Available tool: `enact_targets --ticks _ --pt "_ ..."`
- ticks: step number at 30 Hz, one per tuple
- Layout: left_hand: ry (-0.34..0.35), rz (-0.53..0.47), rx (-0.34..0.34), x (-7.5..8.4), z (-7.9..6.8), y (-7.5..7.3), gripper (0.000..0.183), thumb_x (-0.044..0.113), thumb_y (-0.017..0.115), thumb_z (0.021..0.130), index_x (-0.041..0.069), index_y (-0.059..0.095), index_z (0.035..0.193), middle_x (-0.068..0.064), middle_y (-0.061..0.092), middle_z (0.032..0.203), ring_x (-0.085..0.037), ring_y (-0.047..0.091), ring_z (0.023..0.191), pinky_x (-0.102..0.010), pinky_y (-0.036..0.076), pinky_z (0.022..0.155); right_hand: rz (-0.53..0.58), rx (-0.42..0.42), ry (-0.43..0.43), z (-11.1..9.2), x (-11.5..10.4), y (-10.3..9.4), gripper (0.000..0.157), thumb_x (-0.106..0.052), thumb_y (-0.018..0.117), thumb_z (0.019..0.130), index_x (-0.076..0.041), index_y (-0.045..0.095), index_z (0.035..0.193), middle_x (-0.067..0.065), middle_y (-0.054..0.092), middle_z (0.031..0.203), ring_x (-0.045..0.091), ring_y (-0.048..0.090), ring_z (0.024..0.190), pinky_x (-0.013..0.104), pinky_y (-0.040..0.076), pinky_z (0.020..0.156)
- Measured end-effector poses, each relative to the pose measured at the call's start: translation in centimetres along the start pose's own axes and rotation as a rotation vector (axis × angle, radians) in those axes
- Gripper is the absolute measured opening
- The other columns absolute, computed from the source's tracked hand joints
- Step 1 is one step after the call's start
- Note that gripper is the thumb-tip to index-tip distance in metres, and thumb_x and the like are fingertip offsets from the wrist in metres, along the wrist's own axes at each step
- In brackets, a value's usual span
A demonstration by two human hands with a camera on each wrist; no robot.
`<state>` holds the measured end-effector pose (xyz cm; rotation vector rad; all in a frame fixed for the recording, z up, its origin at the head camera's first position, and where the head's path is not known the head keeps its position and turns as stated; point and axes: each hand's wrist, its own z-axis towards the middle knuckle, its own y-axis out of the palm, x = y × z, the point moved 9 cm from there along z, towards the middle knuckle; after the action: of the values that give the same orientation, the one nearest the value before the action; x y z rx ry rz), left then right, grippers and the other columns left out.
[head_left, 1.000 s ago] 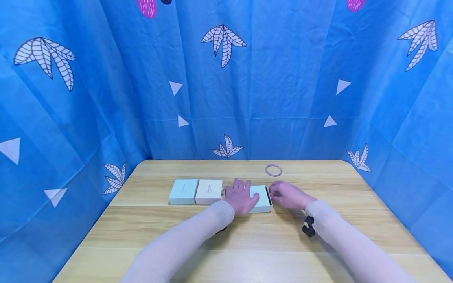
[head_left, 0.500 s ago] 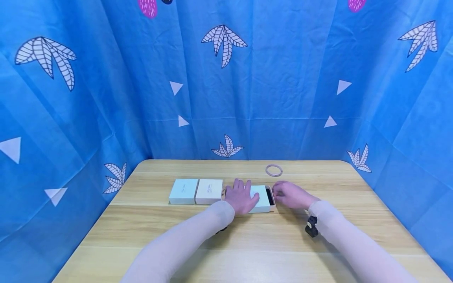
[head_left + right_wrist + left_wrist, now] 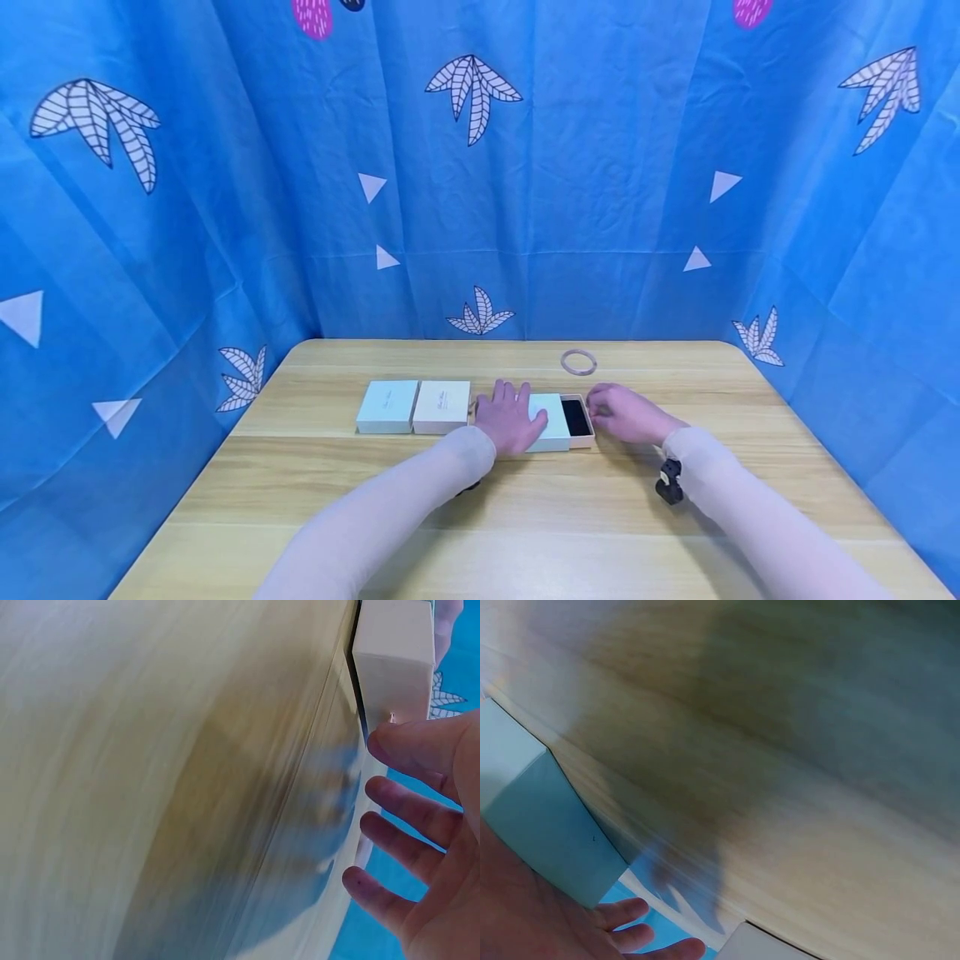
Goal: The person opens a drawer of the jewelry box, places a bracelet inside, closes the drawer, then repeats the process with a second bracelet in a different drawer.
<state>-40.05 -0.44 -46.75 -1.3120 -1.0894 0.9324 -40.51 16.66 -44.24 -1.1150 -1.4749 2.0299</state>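
A pale mint box sleeve (image 3: 551,417) has its cream drawer (image 3: 582,444) slid partly out to the right, baring a black lining (image 3: 575,417). My left hand (image 3: 511,419) rests across the sleeve's left part with fingers spread and straight; it covers much of the top. At the drawer's right end my right hand (image 3: 624,414) pinches a small pink pull tab (image 3: 391,718). In the right wrist view the thumb lies at the drawer's front face (image 3: 394,686), the other fingers apart from it; the index finger is partly hidden. The sleeve's side (image 3: 559,825) shows beside my left palm.
A mint box (image 3: 387,404) and a cream box (image 3: 442,404), both lidded and printed on top, stand side by side left of my left hand. A pinkish bangle (image 3: 578,362) lies behind the open box. Blue curtain (image 3: 600,208) surrounds the wooden table (image 3: 525,533).
My right hand has moved right, drawing the drawer out of the sleeve so that more black lining shows. My left hand has stayed on the sleeve.
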Motion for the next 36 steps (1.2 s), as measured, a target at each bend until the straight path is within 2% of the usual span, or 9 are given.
enact_targets --ticks 22,36 --pt "0.011 -0.002 0.013 0.0 -0.1 -0.2 0.077 0.063 0.016 0.101 0.014 0.026 0.160 -0.017 0.031 0.162 -0.034 0.024 0.151 -0.062 0.034 0.111 -0.024 0.011 0.034 -0.8 1.6 -0.9 0.016 -0.007 0.068 0.089 -0.021 0.068 0.081 0.014 0.068 0.120 0.036 0.063 0.114 0.055 0.049 0.101" --pt "0.012 0.002 0.018 0.1 0.0 -0.2 0.077 0.063 0.017 0.101 0.014 0.027 0.159 -0.017 0.033 0.160 -0.034 0.025 0.151 -0.062 0.035 0.110 -0.059 0.033 0.013 -1.4 2.2 -1.5 0.017 -0.005 0.068 0.087 -0.018 0.066 0.077 0.013 0.070 0.113 0.037 0.063 0.110 0.056 0.049 0.099"
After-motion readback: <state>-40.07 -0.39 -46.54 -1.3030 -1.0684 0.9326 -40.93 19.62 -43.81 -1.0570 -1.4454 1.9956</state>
